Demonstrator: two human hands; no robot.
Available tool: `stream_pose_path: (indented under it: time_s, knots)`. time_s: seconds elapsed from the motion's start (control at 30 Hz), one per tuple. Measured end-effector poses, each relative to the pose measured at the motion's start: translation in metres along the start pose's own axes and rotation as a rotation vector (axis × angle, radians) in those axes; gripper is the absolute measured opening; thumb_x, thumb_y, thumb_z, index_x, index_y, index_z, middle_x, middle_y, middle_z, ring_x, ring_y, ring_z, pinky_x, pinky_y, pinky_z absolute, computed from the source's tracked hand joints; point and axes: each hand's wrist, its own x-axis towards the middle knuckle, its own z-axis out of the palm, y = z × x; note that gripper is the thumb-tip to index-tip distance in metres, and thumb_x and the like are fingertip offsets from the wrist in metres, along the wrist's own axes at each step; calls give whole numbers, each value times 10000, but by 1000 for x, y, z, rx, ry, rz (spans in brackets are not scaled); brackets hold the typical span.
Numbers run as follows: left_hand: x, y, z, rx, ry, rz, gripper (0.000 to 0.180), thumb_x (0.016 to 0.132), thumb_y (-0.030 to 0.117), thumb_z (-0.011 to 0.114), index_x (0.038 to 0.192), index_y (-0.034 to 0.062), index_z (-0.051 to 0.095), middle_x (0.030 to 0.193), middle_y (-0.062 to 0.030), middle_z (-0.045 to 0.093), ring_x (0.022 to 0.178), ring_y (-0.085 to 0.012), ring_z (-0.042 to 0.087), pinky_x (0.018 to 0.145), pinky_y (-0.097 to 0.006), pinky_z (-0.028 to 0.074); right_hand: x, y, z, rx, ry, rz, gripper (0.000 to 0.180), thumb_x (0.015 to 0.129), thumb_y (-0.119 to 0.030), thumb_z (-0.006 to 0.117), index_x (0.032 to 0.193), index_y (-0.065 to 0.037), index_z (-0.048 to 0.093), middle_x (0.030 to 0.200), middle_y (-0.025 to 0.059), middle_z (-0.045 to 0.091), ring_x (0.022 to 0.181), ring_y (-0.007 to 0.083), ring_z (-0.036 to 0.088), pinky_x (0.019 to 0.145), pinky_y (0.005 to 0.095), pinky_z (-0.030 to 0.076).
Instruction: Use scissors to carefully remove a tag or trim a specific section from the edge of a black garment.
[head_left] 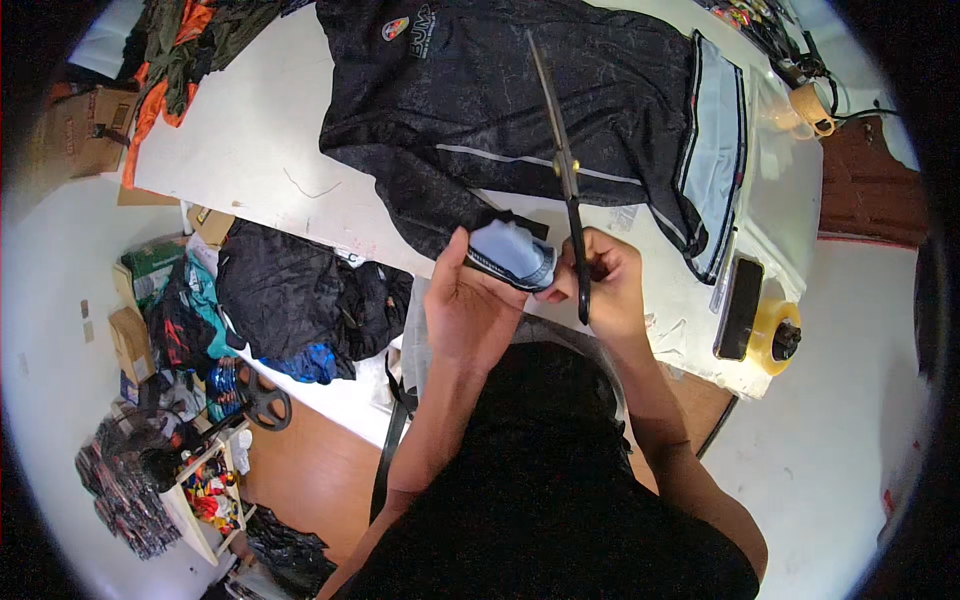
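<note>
A black garment (590,100) with thin light stripes is spread over the white table, a small badge near its top. One sleeve reaches toward me, and its end (510,250) is turned back to show pale blue inside. My left hand (475,305) cups this sleeve end from the left, thumb up along its side and fingers under it. At the right edge of the cuff, my right hand (610,285) is closed around long scissors (562,165), whose blades point away over the garment. Its fingertips also pinch the cuff edge. Part of the scissor handles is hidden by the fingers.
The white table (240,150) carries a dark phone (740,308) and a yellow thread cone (774,335) at right. Orange and dark cloth (165,95) hangs over its far left corner. Lower left, a pile of black garments (290,285) lies near a black handwheel (264,400).
</note>
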Motion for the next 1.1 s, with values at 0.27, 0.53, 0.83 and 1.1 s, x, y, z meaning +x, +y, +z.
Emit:
stream_pose_path:
  time_s: [0.27, 0.53, 0.83, 1.1]
  knots:
    - [8, -6, 20, 121, 270, -56, 581, 955, 447, 215, 1219, -13, 452, 1088, -132, 598, 1011, -264, 572, 915, -388, 400, 13, 10, -12, -88, -48, -116, 103, 698, 63, 608, 735, 0, 535, 652, 37, 579, 578, 92, 569, 545, 218, 463]
    - [11, -9, 23, 124, 51, 135, 403, 904, 137, 426, 1263, -32, 361, 1224, -155, 477, 1151, -272, 463, 993, -422, 351, 8, -4, -8, -81, 14, 48, 115, 707, 33, 630, 759, -8, 537, 645, 53, 593, 524, 114, 592, 427, 197, 442]
    - [20, -9, 37, 365, 18, 243, 462, 817, -107, 466, 1253, 6, 362, 1159, -125, 498, 1062, -209, 510, 921, -367, 418, -6, -38, -2, -36, 299, -213, 252, 703, 35, 715, 739, -36, 475, 790, 140, 651, 423, 63, 493, 370, 167, 369]
    - [16, -20, 43, 533, -101, 272, 477, 839, -75, 453, 1285, -4, 301, 1154, -154, 497, 1116, -256, 483, 1011, -474, 330, -2, -43, 15, -58, 314, -398, 277, 691, 61, 715, 753, -29, 460, 855, 174, 656, 444, 33, 487, 381, 152, 374]
